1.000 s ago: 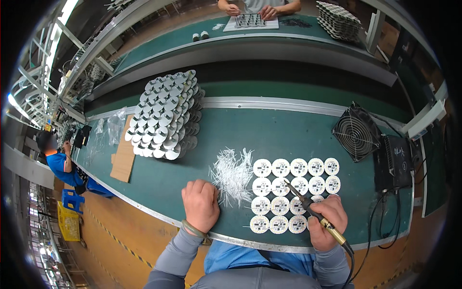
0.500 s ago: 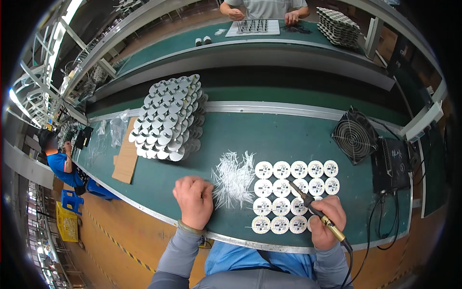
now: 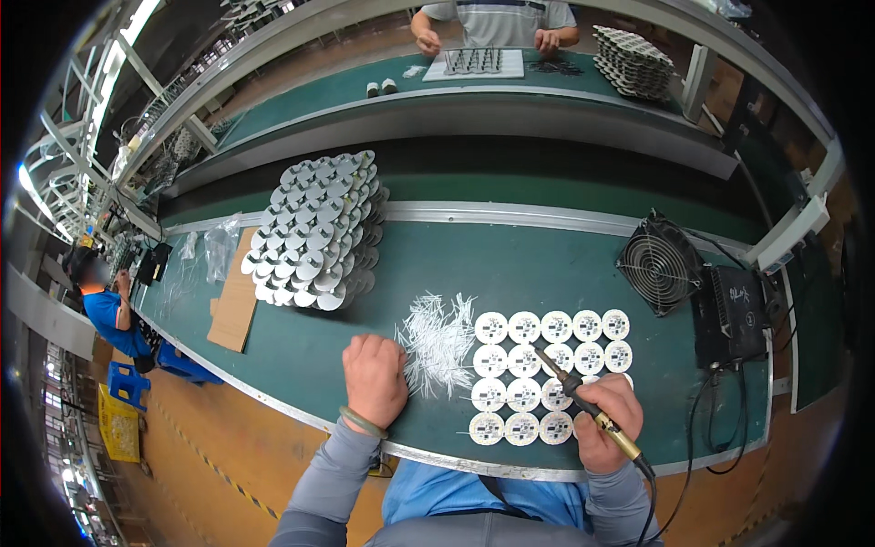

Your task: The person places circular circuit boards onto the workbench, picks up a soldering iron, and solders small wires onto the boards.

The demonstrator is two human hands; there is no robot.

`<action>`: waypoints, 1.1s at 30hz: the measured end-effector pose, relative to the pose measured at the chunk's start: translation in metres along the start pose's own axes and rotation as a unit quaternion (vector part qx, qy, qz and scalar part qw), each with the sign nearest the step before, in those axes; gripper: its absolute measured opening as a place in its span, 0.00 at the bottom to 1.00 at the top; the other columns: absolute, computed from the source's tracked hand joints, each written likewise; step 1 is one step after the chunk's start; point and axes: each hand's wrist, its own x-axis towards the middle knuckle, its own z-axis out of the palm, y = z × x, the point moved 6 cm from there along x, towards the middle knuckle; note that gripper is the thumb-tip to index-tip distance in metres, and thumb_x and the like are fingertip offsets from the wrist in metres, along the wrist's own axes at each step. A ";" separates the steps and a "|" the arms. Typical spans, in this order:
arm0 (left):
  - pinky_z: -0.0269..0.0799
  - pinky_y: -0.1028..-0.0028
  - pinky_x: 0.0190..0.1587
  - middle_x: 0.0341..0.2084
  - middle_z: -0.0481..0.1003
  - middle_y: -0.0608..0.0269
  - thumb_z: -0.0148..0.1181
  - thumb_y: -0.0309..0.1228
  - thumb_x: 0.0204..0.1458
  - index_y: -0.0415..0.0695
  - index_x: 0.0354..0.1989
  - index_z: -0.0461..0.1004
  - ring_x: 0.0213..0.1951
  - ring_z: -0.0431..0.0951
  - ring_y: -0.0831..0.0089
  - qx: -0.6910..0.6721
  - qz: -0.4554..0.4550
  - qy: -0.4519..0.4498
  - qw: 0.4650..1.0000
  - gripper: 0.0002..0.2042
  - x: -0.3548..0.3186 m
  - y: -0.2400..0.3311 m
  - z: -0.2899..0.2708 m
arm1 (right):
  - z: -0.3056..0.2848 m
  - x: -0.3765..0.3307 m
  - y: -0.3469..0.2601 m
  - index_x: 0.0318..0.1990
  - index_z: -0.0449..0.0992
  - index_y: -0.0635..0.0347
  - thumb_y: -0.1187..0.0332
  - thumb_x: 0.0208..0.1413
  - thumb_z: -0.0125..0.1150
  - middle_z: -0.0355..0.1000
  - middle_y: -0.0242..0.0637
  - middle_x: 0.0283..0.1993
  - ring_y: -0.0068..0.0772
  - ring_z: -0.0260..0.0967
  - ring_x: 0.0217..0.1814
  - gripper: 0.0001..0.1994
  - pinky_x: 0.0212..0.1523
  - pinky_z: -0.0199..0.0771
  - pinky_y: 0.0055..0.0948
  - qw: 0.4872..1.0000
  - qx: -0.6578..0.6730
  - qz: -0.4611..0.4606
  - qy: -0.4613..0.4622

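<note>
My right hand (image 3: 609,421) grips a soldering iron (image 3: 589,407) by its handle, the tip pointing up and left over the rows of round white circuit boards (image 3: 524,361). The tip is at the edge of a board in the second row; contact cannot be told. My left hand (image 3: 375,381) is closed, fingers curled down, beside a loose pile of thin white wires (image 3: 436,345). Whatever its fingertips hold is hidden. Short white wires stick out from the left edge of several boards. My right hand and the iron cover part of the lower right boards.
A tall stack of silvery round plates (image 3: 314,232) stands at the back left, near brown cardboard (image 3: 232,305) and a clear plastic bag (image 3: 221,246). A black fan (image 3: 661,269) and black box (image 3: 729,314) with cables sit right. Across, a person works at another bench (image 3: 301,114).
My left hand has moved a little right, closer to the wire pile. The iron stays over nearly the same boards. The whole view has shifted slightly.
</note>
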 end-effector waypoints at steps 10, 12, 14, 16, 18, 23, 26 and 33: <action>0.74 0.76 0.42 0.32 0.77 0.63 0.56 0.18 0.63 0.38 0.38 0.72 0.35 0.76 0.79 -0.607 -0.202 -0.144 0.755 0.02 -0.002 0.054 -0.009 | 0.017 0.017 -0.014 0.53 0.78 0.62 0.80 0.57 0.67 0.82 0.37 0.31 0.33 0.78 0.31 0.16 0.33 0.74 0.30 0.997 -0.005 0.024 -0.079; 0.74 0.76 0.43 0.32 0.77 0.63 0.57 0.18 0.63 0.37 0.38 0.73 0.35 0.76 0.78 -0.626 -0.197 -0.157 0.738 0.02 0.002 0.070 -0.012 | 0.031 0.030 -0.021 0.51 0.78 0.60 0.80 0.54 0.69 0.81 0.38 0.34 0.36 0.77 0.32 0.17 0.33 0.74 0.34 0.993 -0.013 0.014 -0.114; 0.74 0.76 0.43 0.32 0.77 0.64 0.59 0.17 0.62 0.36 0.38 0.75 0.35 0.77 0.78 -0.650 -0.197 -0.176 0.713 0.01 0.006 0.080 -0.008 | 0.040 0.036 -0.019 0.53 0.78 0.57 0.78 0.51 0.73 0.81 0.38 0.38 0.39 0.76 0.34 0.20 0.35 0.74 0.37 0.989 -0.006 0.031 -0.144; 0.74 0.76 0.43 0.32 0.77 0.64 0.59 0.17 0.62 0.36 0.38 0.75 0.35 0.77 0.78 -0.629 -0.174 -0.185 0.735 0.02 0.008 0.088 -0.008 | 0.045 0.040 -0.018 0.54 0.78 0.58 0.77 0.52 0.73 0.81 0.39 0.40 0.39 0.78 0.37 0.21 0.38 0.76 0.36 0.987 0.028 0.065 -0.143; 0.75 0.76 0.42 0.32 0.77 0.64 0.60 0.17 0.62 0.36 0.37 0.75 0.36 0.76 0.79 -0.581 -0.136 -0.196 0.778 0.02 0.012 0.091 -0.007 | 0.049 0.039 -0.009 0.56 0.77 0.60 0.77 0.53 0.73 0.81 0.42 0.42 0.38 0.81 0.44 0.21 0.45 0.82 0.33 0.976 0.084 0.125 -0.155; 0.73 0.75 0.39 0.31 0.79 0.63 0.65 0.20 0.58 0.39 0.36 0.78 0.34 0.77 0.76 -0.533 -0.112 -0.152 0.824 0.02 0.013 0.080 0.001 | 0.057 0.042 0.001 0.57 0.76 0.60 0.79 0.56 0.71 0.81 0.43 0.42 0.35 0.83 0.42 0.21 0.42 0.83 0.30 0.971 0.106 0.132 -0.166; 0.74 0.74 0.39 0.30 0.79 0.61 0.65 0.19 0.56 0.39 0.35 0.79 0.34 0.78 0.73 -0.493 -0.099 -0.135 0.854 0.03 0.019 0.073 -0.003 | 0.055 0.045 0.007 0.56 0.76 0.59 0.80 0.54 0.72 0.82 0.42 0.39 0.36 0.84 0.41 0.21 0.40 0.82 0.31 0.979 0.085 0.122 -0.140; 0.74 0.74 0.39 0.31 0.79 0.62 0.65 0.19 0.57 0.38 0.36 0.79 0.34 0.78 0.75 -0.525 -0.102 -0.146 0.832 0.02 0.012 0.080 0.004 | 0.062 0.033 0.005 0.57 0.76 0.54 0.78 0.52 0.73 0.80 0.38 0.38 0.38 0.81 0.39 0.23 0.38 0.80 0.33 0.981 0.057 0.099 -0.154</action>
